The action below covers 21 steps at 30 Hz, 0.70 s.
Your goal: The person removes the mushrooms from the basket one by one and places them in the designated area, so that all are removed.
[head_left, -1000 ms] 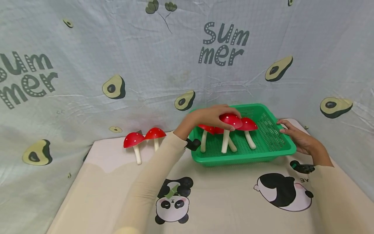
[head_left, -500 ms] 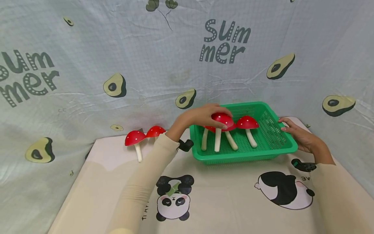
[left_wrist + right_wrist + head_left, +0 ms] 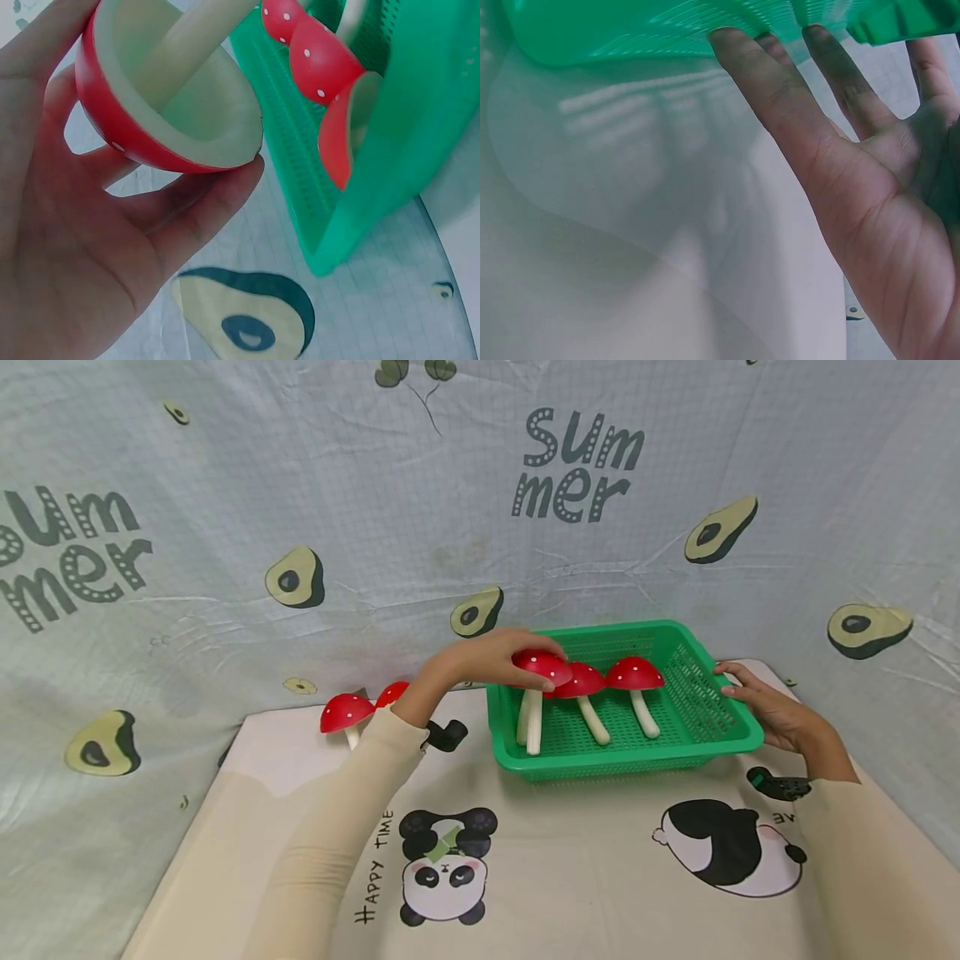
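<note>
And the left hand (image 3: 487, 660) has it: fingers parted to the width of the red cap, curved round its edge, clamped on one red-capped mushroom (image 3: 542, 667). It's up at the left end of the green basket (image 3: 630, 763), stalk angled down; whether the stalk touches anything, I can't tell. Looks a light one, stiff, hollow under the cap, and that glossy curve could turn slippery. Best hold, I'd say, is right there, spread round the cap's rim; the stalk joint may be the fragile spot. Over to the right hand (image 3: 772, 714): fingers apart, fairly straight, tips against the basket's right side, while the other mushrooms (image 3: 634, 674) lie inside.
</note>
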Each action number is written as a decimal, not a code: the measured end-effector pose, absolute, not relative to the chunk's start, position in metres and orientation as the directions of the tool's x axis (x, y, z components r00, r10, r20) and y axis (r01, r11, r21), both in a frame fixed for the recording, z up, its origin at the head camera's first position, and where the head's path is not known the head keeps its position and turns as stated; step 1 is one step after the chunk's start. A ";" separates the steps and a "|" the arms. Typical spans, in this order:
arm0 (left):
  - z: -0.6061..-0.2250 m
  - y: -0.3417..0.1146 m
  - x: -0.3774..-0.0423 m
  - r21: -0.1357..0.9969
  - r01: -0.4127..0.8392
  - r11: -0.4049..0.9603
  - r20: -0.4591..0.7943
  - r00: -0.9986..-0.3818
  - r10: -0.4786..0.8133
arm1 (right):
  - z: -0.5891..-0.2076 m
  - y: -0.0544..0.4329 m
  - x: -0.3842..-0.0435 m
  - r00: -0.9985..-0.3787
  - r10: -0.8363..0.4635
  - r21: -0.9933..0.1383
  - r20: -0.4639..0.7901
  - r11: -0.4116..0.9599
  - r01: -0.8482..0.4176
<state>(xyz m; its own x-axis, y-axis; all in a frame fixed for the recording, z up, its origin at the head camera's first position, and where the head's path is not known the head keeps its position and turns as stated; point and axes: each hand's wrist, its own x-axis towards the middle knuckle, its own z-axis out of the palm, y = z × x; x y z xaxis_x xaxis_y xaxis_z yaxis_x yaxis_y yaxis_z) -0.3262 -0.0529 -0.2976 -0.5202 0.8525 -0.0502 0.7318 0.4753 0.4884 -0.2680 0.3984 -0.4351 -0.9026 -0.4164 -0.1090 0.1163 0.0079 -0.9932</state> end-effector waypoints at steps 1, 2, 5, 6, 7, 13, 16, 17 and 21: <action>-0.297 -0.056 -0.326 0.483 0.732 0.480 -0.050 -0.524 0.850 | -0.435 0.398 -0.268 -0.903 -0.415 -0.993 -0.110 0.007 0.118; -0.297 -0.058 -0.326 0.475 0.734 0.485 -0.050 -0.528 0.848 | -0.435 0.398 -0.268 -0.904 -0.414 -0.993 -0.111 0.007 0.119; -0.296 -0.066 -0.325 0.460 0.734 0.500 -0.052 -0.540 0.840 | -0.437 0.399 -0.268 -0.906 -0.408 -0.992 -0.115 0.009 0.122; -0.296 -0.069 -0.325 0.459 0.734 0.501 -0.051 -0.542 0.839 | -0.437 0.399 -0.268 -0.906 -0.406 -0.992 -0.117 0.010 0.123; -0.296 -0.071 -0.324 0.466 0.729 0.501 -0.052 -0.543 0.838 | -0.438 0.399 -0.268 -0.907 -0.404 -0.992 -0.119 0.011 0.125; -0.292 -0.087 -0.321 0.535 0.692 0.484 -0.044 -0.550 0.834 | -0.438 0.399 -0.266 -0.914 -0.386 -0.992 -0.126 0.031 0.123; -0.289 -0.096 -0.318 0.544 0.672 0.502 -0.043 -0.575 0.817 | -0.438 0.398 -0.265 -0.914 -0.388 -0.992 -0.122 0.029 0.120; -0.289 -0.100 -0.318 0.541 0.668 0.511 -0.043 -0.585 0.810 | -0.438 0.398 -0.264 -0.913 -0.390 -0.993 -0.119 0.026 0.118; -0.288 -0.112 -0.317 0.513 0.673 0.533 -0.033 -0.604 0.796 | -0.438 0.397 -0.263 -0.911 -0.397 -0.994 -0.108 0.022 0.108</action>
<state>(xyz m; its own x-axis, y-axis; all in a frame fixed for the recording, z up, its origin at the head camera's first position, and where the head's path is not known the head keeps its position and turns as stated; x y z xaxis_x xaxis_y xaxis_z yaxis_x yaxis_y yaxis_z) -0.3169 -0.1123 -0.2878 -0.6044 0.7960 -0.0333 0.6730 0.5325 0.5133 -0.2630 0.3974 -0.4384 -0.9112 -0.3975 -0.1083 0.1083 0.0224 -0.9939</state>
